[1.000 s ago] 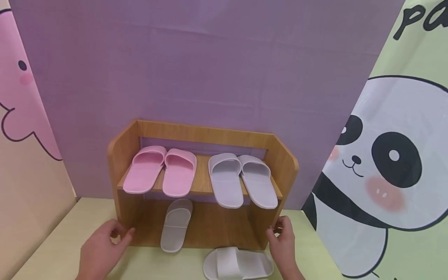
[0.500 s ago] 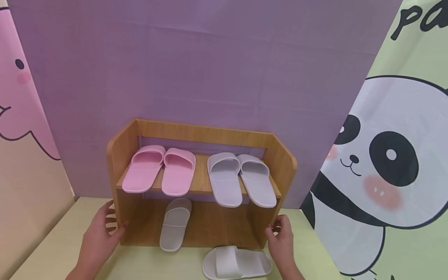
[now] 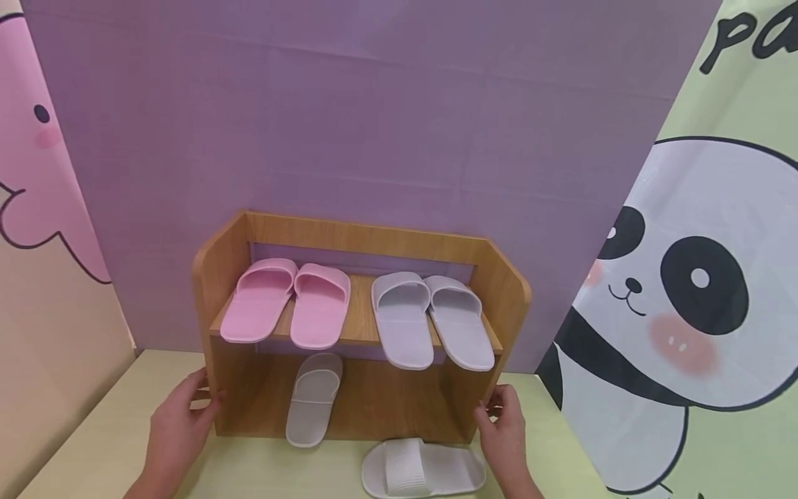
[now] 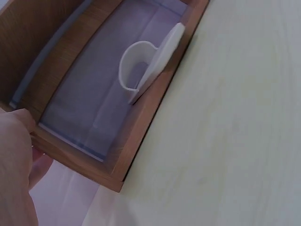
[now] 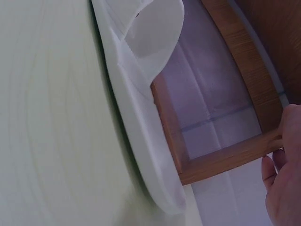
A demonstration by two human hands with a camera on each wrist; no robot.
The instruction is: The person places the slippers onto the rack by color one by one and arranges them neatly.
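Observation:
A small two-tier wooden shoe rack (image 3: 368, 232) stands in the middle of the head view. My left hand (image 3: 177, 423) grips the front edge of its left side panel, thumb on the inside and fingers outside; the left wrist view shows this hand (image 4: 16, 155) on the panel too. On the opposite side panel, my right hand (image 3: 503, 433) pinches the front edge low down, also seen as a hand (image 5: 287, 174) in the right wrist view. A pink pair of slippers (image 3: 321, 315) and a pale grey pair (image 3: 404, 333) lie on the upper shelf.
One off-white slipper (image 3: 312, 409) sits on the lower shelf, toe strap to the back. Another white slipper (image 3: 451, 471) lies sideways on the pale yellow table (image 3: 268, 471) before the rack. A purple backdrop (image 3: 374, 125) hangs close behind; a panda print (image 3: 704, 277) is at right.
My left hand, earlier in front of the rack's lower left corner, has moved back and taken hold of the left panel. My right hand stays on the right panel.

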